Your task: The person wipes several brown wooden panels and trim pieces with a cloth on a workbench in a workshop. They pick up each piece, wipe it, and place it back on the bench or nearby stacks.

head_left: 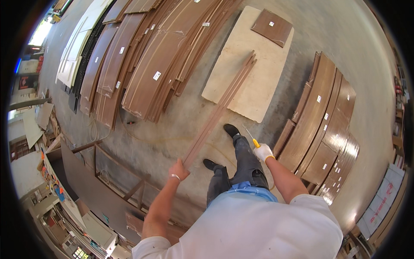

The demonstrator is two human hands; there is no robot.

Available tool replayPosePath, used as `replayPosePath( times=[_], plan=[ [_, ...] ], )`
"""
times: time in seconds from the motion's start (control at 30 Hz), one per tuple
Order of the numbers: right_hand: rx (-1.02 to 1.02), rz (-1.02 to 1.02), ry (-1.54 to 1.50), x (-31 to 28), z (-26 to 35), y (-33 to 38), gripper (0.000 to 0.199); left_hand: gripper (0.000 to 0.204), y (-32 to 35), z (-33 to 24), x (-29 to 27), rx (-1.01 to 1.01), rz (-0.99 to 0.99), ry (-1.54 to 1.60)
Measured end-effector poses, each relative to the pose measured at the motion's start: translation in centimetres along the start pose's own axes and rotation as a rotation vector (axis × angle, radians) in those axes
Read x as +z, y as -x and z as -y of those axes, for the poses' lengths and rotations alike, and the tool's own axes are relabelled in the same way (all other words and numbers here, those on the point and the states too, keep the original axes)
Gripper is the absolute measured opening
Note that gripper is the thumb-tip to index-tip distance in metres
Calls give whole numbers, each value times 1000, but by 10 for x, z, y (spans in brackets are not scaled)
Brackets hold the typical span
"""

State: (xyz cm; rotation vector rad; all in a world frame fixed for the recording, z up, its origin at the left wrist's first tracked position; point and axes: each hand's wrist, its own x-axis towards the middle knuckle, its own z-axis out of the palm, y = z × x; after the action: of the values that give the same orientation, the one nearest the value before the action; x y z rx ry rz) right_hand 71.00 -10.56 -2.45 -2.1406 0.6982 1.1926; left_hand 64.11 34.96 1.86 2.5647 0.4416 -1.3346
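- I see long, thin brown strips — flat and straight — reaching over a pale board.
- The left hand pinches their near end.
- The gloved right hand grips a yellow-handled tool.

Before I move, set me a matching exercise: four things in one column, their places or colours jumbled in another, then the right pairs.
Things:
1. Strips
2. Tool
3. Small panel
4. Shoes

Places or colours:
A. At the far end of the pale board
B. Black
C. One end in the left hand
D. In the gloved right hand

Pairs: 1-C, 2-D, 3-A, 4-B.
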Motion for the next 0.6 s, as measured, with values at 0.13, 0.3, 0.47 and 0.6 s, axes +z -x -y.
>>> replayPosePath(
  times=[0.13, 0.3, 0.47, 0.6],
  plan=[
    [15, -4, 12, -3, -8, -15, 27, 73, 0, -3, -1, -40, 24, 0],
    [72, 53, -35, -6, -5, -37, 30, 74, -5, -2, -2, -76, 51, 8],
    [61, -14, 120, -27, 15, -67, 37, 79, -11, 4, -7, -82, 134, 18],
    [161, -274, -92, -74, 40, -109, 38, 76, -12, 13, -6, -25, 102, 88]
  ],
)
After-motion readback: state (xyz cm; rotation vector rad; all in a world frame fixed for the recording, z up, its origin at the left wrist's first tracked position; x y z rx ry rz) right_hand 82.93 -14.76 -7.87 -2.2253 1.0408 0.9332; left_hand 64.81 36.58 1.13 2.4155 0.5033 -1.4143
